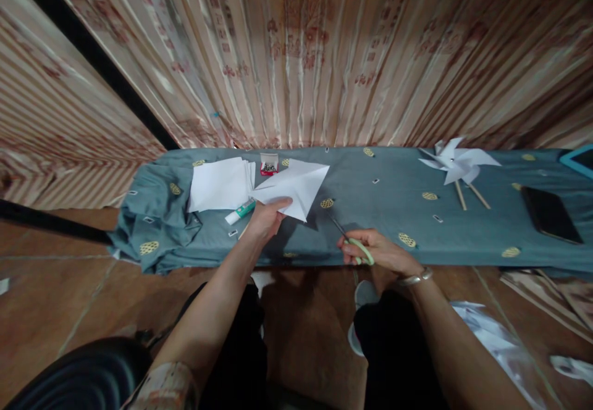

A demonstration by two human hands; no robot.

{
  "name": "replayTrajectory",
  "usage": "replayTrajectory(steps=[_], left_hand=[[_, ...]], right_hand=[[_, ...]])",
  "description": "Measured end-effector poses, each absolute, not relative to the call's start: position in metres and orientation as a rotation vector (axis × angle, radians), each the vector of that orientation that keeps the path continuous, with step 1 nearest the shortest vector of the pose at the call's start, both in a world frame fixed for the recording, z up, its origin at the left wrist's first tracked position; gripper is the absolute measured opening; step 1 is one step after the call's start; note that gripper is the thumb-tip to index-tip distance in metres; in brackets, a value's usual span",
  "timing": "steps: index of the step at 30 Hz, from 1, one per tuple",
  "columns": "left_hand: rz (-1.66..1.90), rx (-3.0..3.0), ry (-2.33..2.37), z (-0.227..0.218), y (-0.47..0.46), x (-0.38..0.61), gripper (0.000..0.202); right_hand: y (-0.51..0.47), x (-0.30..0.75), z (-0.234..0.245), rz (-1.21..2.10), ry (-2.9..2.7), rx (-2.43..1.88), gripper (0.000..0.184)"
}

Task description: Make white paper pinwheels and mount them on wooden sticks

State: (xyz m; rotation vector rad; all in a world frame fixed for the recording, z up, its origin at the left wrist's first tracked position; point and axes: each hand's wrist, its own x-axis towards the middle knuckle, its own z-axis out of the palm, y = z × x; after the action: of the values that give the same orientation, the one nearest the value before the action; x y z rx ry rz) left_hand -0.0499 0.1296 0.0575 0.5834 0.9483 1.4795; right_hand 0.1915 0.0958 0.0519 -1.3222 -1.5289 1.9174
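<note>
My left hand [270, 217] grips a sheet of white paper [299, 184] by its near edge, thumb on top, above the cloth-covered bench. The sheet is creased and tilted, with pointed corners. In my right hand [377, 251] is a pair of scissors [360, 251] with light green handles, fingers around the loops. Its dark blades point up and left, apart from the paper. A stack of white paper [217, 184] lies left of my left hand. Beside the wrist is a green and white glue tube [241, 211]. Behind the held sheet stands a small open red box [269, 165] of tiny metal pieces.
White paper pinwheels [451, 162] on wooden sticks lie at the right of the bench [380, 212]. Farther right are a dark phone [551, 213] and a blue-edged object [579, 162]. A curtain [301, 58] hangs behind. White scraps [493, 336] and a black stool [83, 376] are below.
</note>
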Motion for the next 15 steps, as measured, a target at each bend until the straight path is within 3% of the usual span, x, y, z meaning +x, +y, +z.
replayTrajectory(steps=[7,15], left_hand=[[1.311,0.686,1.006,0.048,0.122,-0.045,0.056],[1.084,0.794,1.101,0.035,0.112,-0.031,0.049]], right_hand=[[0.112,0.199,0.053,1.017,-1.181,-1.373,0.055],[0.127,0.195,0.037,0.998,-1.409,-1.401,0.061]])
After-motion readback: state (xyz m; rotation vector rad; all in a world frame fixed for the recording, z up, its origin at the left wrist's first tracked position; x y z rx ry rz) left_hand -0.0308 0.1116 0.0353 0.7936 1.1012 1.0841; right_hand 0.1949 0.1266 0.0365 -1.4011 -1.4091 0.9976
